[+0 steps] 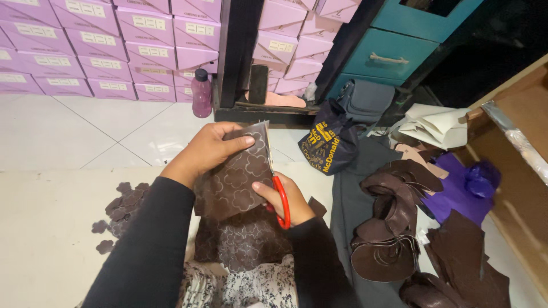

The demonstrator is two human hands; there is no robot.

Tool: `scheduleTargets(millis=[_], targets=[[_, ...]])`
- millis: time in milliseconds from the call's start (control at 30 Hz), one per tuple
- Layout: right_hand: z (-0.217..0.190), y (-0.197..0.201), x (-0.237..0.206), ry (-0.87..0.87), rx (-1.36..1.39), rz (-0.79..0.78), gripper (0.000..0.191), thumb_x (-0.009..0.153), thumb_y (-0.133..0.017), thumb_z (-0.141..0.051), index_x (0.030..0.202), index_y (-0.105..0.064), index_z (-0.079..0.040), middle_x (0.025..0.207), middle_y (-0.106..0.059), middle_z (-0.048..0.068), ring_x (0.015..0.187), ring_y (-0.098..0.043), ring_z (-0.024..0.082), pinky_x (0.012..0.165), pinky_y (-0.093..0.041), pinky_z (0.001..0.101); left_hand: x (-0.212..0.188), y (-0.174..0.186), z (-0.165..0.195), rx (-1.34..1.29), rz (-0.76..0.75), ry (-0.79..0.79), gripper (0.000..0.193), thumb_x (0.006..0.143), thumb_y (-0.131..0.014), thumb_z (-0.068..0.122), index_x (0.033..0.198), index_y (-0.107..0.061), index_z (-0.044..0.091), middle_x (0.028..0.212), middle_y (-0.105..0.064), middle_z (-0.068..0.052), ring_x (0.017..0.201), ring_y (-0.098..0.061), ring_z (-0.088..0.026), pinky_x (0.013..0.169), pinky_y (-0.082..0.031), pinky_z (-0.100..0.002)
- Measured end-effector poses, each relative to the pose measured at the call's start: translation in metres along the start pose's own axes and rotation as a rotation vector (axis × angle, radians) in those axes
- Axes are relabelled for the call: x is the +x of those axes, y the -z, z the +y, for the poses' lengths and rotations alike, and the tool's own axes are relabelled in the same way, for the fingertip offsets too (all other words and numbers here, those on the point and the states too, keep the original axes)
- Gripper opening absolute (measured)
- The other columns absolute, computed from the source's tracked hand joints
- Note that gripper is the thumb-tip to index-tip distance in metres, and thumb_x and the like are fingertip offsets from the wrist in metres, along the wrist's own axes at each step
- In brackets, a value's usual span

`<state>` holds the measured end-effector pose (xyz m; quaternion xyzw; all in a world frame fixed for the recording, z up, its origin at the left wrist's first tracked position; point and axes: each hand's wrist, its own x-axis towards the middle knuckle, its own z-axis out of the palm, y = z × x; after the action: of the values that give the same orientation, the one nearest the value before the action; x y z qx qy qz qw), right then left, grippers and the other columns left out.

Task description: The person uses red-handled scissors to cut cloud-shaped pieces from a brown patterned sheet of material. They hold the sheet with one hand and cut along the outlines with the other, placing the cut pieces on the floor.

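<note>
My left hand (pixel 205 151) grips the top of a dark brown leather sheet (pixel 231 182) marked with flower outlines, held upright over my lap. My right hand (pixel 285 197) holds red-handled scissors (pixel 281 199), their blades running up along the sheet's right edge. A second traced brown sheet (pixel 245 239) lies below on my lap. Both arms wear black sleeves.
Several cut brown flower shapes (pixel 123 208) lie on the floor at left. Brown leather scraps (pixel 394 228) and purple pieces (pixel 462 188) pile at right beside a cardboard box (pixel 514 171). A dark bag (pixel 328 142), a pink bottle (pixel 201 94), stacked lilac boxes (pixel 103 45) and a teal cabinet (pixel 399 51) stand beyond.
</note>
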<state>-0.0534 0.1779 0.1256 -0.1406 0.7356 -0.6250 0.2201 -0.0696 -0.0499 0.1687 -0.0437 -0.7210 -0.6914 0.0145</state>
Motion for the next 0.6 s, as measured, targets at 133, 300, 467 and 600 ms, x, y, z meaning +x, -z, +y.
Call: scheduleTargets(millis=[133, 300, 467, 600], targets=[[0.003, -0.011, 0.006, 0.019, 0.161, -0.04, 0.023, 0.092, -0.07, -0.021, 0.098, -0.062, 0.0, 0.077, -0.062, 0.001, 0.066, -0.059, 0.011, 0.06, -0.051, 0.0262, 0.0, -0.004, -0.007, 0.1, 0.104, -0.031, 0.027, 0.09, -0.075, 0.029, 0.1, -0.074, 0.004, 0.082, -0.075, -0.003, 0.072, -0.069, -0.01, 0.066, -0.055, -0.028], [0.005, -0.021, 0.016, -0.049, 0.075, -0.038, 0.032, 0.091, -0.072, -0.029, 0.098, -0.06, 0.0, 0.073, -0.06, 0.005, 0.06, -0.056, 0.015, 0.052, -0.048, 0.0293, 0.0, -0.003, -0.019, 0.292, 0.154, -0.194, 0.029, 0.099, -0.068, 0.031, 0.1, -0.07, 0.002, 0.079, -0.072, -0.007, 0.072, -0.065, -0.012, 0.067, -0.054, -0.029], [-0.002, -0.007, 0.012, -0.066, 0.01, -0.085, 0.046, 0.093, -0.065, -0.047, 0.103, -0.064, -0.002, 0.076, -0.06, 0.003, 0.062, -0.055, 0.012, 0.054, -0.046, 0.0271, -0.002, 0.0, -0.018, 0.205, 0.15, -0.076, 0.028, 0.092, -0.073, 0.031, 0.101, -0.073, 0.004, 0.078, -0.073, -0.005, 0.068, -0.066, -0.011, 0.062, -0.054, -0.029], [-0.006, 0.002, 0.004, -0.036, -0.058, -0.106, 0.052, 0.092, -0.063, -0.053, 0.104, -0.063, -0.003, 0.08, -0.062, 0.003, 0.064, -0.057, 0.012, 0.057, -0.048, 0.0282, -0.005, 0.001, -0.01, 0.03, 0.091, -0.029, 0.029, 0.081, -0.084, 0.023, 0.1, -0.075, 0.002, 0.081, -0.075, -0.004, 0.068, -0.067, -0.011, 0.061, -0.054, -0.028]])
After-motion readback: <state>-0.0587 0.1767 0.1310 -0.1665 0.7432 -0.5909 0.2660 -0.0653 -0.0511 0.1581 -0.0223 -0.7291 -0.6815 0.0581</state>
